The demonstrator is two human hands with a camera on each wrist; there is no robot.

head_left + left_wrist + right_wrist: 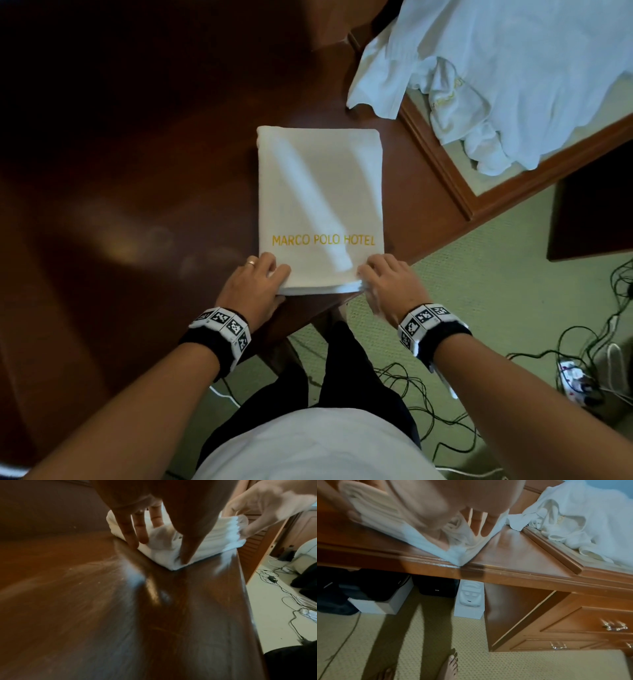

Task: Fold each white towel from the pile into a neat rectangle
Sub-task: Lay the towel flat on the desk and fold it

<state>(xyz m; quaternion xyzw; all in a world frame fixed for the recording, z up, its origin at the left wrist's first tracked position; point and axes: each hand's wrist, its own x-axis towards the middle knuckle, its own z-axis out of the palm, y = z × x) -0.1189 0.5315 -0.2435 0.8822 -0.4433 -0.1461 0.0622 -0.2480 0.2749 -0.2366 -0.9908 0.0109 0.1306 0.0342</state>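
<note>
A white towel [318, 205] folded into a thick rectangle lies on the dark wooden table [137, 171], its near edge at the table's front edge; yellow lettering runs across it. My left hand [263, 277] grips its near left corner, fingers on top and thumb against the layered edge [214, 536]. My right hand [376, 277] grips the near right corner, where the thumb presses the stacked layers [376, 509] and the fingers [481, 532] lie along the side. A crumpled pile of white towels [496, 85] sits at the back right.
The pile rests on an adjoining wood-framed top [442, 164] over a drawer unit [573, 622]. Cables and a power strip [579, 377] lie on the green carpet to the right. Boxes [469, 599] and dark bags stand under the table. My bare feet are below the edge.
</note>
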